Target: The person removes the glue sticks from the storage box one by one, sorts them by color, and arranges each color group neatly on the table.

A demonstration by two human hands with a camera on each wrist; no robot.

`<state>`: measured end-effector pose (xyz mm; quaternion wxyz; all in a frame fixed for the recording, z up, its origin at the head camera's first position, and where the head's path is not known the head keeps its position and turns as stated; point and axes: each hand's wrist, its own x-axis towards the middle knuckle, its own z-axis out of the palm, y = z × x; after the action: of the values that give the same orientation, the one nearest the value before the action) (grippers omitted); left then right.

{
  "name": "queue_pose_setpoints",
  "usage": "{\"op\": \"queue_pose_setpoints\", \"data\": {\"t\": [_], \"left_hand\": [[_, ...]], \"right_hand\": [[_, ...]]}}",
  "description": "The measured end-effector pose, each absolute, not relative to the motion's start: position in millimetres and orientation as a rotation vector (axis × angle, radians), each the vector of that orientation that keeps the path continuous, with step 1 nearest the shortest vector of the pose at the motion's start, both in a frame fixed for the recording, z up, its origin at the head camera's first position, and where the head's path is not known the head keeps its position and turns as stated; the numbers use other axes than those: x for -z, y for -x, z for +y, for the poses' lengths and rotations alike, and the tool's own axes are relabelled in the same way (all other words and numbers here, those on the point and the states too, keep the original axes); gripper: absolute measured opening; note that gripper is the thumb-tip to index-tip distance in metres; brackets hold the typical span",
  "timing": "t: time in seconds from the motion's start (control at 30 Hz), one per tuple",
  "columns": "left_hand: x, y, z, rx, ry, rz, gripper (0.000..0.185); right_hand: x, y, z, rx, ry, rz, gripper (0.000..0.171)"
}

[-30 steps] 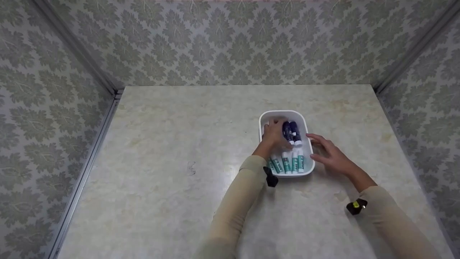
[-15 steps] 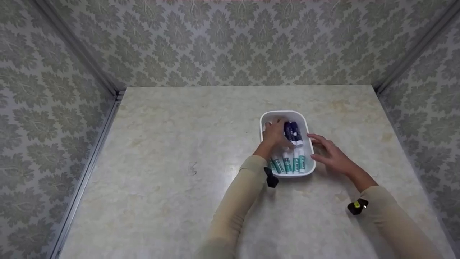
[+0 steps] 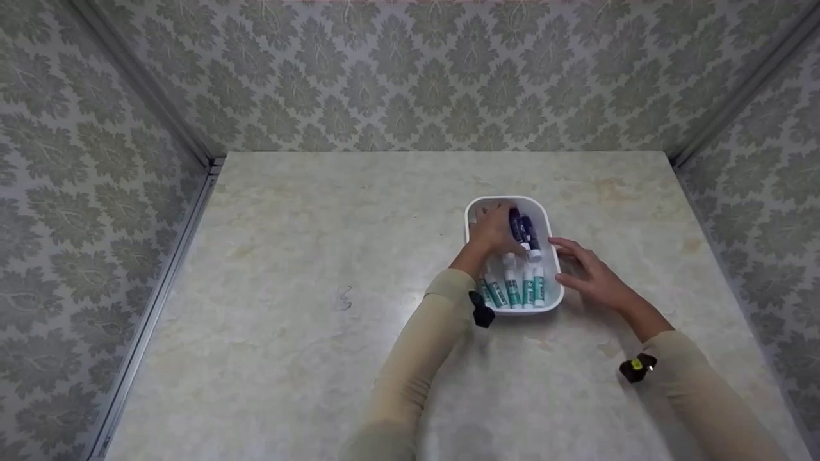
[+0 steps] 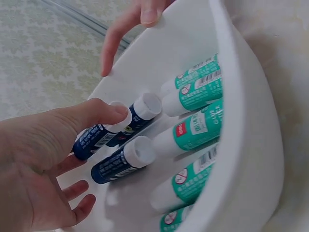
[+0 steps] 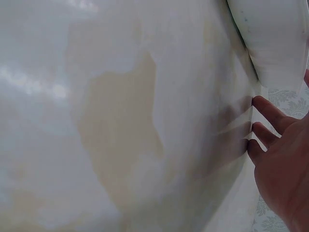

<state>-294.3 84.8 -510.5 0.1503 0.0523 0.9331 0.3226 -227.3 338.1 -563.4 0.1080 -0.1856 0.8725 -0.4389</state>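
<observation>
Left hand (image 3: 492,232) is inside the white tub (image 3: 539,306), fingers loosely curled over the dark blue glue sticks (image 3: 524,229). The left wrist view shows the thumb (image 4: 99,114) pressed on the white cap of one dark blue stick (image 4: 91,140); the other fingers lie bent beside it, not wrapped round it. No closed grasp is visible, so this is contact only.

Right hand (image 3: 588,274) is outside the tub, flat and relaxed, fingers extended. Its fingertips (image 4: 129,29) rest on the tub's right rim; it holds nothing. In the right wrist view the fingers (image 5: 268,113) lie straight just beside the tub's outer wall (image 5: 275,43).

Tub contents: three dark blue sticks with white caps in the far half, lying lengthwise; a row of green-and-white glue sticks (image 3: 522,289) in the near half, side by side, white caps toward the blue ones. At least four green ones can be counted; the left forearm hides part of the row.

Tub stands on the pale marbled table (image 3: 307,269), right of centre, roughly midway between far and near edges and well apart from all four corners. A small dark scribble mark (image 3: 343,298) sits on the table left of the tub. Both arms wear beige sleeves (image 3: 416,358). Patterned walls (image 3: 410,70) enclose the table on the far, left and right edges.
</observation>
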Motion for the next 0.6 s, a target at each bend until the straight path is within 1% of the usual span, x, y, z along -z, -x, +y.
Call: {"op": "queue_pose_setpoints", "data": {"t": [0.17, 0.47, 0.6], "left_hand": [[507, 295, 83, -0.901, -0.191, 2.666, 0.107], [512, 315, 78, -0.93, -0.384, 2.587, 0.113], [504, 310, 68, -1.003, -0.441, 2.583, 0.11]], "right_hand": [[563, 228, 338, 1.272, 0.528, 2.564, 0.073], [562, 228, 337, 1.266, 0.525, 2.561, 0.075], [562, 228, 336, 1.258, 0.515, 2.552, 0.075]]}}
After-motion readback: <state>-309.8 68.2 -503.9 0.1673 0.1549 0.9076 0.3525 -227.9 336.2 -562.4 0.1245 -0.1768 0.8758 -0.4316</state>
